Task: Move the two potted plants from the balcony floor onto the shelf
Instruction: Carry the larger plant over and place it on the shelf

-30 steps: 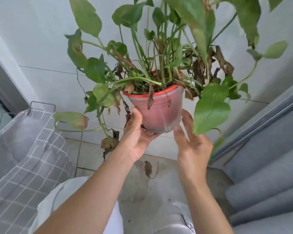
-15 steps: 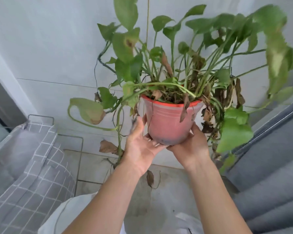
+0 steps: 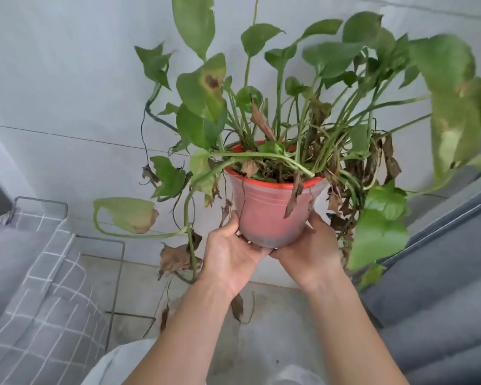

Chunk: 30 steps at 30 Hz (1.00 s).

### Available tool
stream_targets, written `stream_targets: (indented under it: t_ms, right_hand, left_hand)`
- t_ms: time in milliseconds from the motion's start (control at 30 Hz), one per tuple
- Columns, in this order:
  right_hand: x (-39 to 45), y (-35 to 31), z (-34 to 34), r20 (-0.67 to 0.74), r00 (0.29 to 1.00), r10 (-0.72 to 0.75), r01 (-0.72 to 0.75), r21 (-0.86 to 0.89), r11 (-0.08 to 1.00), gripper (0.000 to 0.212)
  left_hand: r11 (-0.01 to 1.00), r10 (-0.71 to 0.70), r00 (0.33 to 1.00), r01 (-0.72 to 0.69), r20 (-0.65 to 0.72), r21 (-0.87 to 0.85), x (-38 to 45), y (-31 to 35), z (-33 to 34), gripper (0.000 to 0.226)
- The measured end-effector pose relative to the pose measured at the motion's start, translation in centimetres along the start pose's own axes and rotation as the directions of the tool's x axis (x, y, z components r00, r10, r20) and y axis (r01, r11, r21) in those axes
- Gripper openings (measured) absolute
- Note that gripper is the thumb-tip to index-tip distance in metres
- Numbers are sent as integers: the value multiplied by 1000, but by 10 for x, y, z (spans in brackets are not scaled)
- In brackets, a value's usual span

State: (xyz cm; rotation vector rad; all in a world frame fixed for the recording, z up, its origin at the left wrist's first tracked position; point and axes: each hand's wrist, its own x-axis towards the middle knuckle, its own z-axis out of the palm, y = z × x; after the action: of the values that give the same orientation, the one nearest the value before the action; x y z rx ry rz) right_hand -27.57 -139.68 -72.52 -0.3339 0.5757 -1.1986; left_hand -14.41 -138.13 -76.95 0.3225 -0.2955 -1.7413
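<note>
I hold a pink plastic pot (image 3: 270,212) with a red rim up in the air, well above the balcony floor. It carries a leafy green plant (image 3: 203,90) with several brown, dried leaves and long trailing stems. My left hand (image 3: 231,254) cups the pot's lower left side and base. My right hand (image 3: 311,248) grips its lower right side and bottom; the fingers of both are hidden behind the pot. No second potted plant and no shelf are in view.
A white tiled wall (image 3: 67,93) stands right behind the plant. A grey checked cloth on a metal wire frame (image 3: 39,270) fills the lower left. Grey fabric (image 3: 442,287) lies at the right. Dry leaves (image 3: 238,305) lie on the floor below.
My right hand, held open beside the pot a second ago, has closed in under its base. The pot has shifted right and now sits steady in both hands.
</note>
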Motion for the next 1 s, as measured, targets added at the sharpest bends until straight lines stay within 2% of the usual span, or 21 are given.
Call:
stream_targets:
  t_ms: [100, 200, 233, 267, 333, 367, 400, 500, 567, 633, 700, 800, 833, 933, 1000]
  right_hand:
    - [2, -6, 13, -51, 997, 62, -59, 62, 996, 56]
    - [-8, -25, 55, -118, 990, 72, -69, 26, 997, 43]
    - [-11, -25, 60, -80, 993, 88, -84, 51, 995, 40]
    - [-17, -51, 93, -80, 991, 108, -105, 40, 994, 37]
    - [-25, -61, 117, -127, 987, 97, -94, 26, 995, 35]
    - [-30, -72, 129, -105, 989, 100, -102, -12, 995, 39]
    - [-39, -92, 158, -154, 985, 79, -88, -53, 995, 43]
    - [-72, -139, 231, -126, 986, 106, -112, -43, 993, 51]
    - [-95, -170, 280, -125, 986, 114, -120, -42, 992, 49]
    - [-114, -202, 323, -49, 993, 112, -113, -31, 993, 41]
    - [-143, -246, 384, -67, 993, 96, -100, -53, 994, 44]
    - [-167, -280, 434, -42, 997, 58, -61, -89, 994, 52]
    - [-175, -291, 451, -72, 997, 35, -43, -101, 994, 52]
    - [-212, -334, 508, 27, 999, 46, -43, -104, 994, 56]
    - [-225, -351, 533, 39, 999, 20, -16, -111, 994, 54]
  left_hand:
    - [999, -17, 1000, 17, 14, -28, 3, 11, 7, 36]
    - [997, -47, 998, 45, -30, -61, 4, 34, 45, 35]
    - [996, -45, 999, 42, -30, -72, -1, 39, 52, 33]
    - [996, -64, 998, 62, -25, -61, 2, 59, 90, 32]
    - [997, -64, 998, 64, -18, -46, -5, 71, 118, 31]
    - [997, -57, 998, 57, -1, -60, -7, 80, 135, 31]
    - [996, -66, 998, 66, 2, -53, -10, 98, 171, 30]
    - [999, -45, 998, 46, 31, -12, -21, 129, 252, 31]
    - [998, -67, 997, 67, 27, 12, -29, 151, 312, 32]
    - [999, -44, 998, 43, 40, 18, -34, 165, 361, 32]
    - [999, -34, 999, 33, 37, 41, -48, 186, 433, 30]
    - [999, -17, 998, 14, 67, 47, -54, 204, 495, 34]
    - [999, -26, 998, 24, 57, 39, -58, 208, 515, 35]
    - [999, -15, 994, 9, 111, 53, -75, 226, 593, 38]
    - [999, -3, 993, -3, 117, 53, -78, 235, 630, 40]
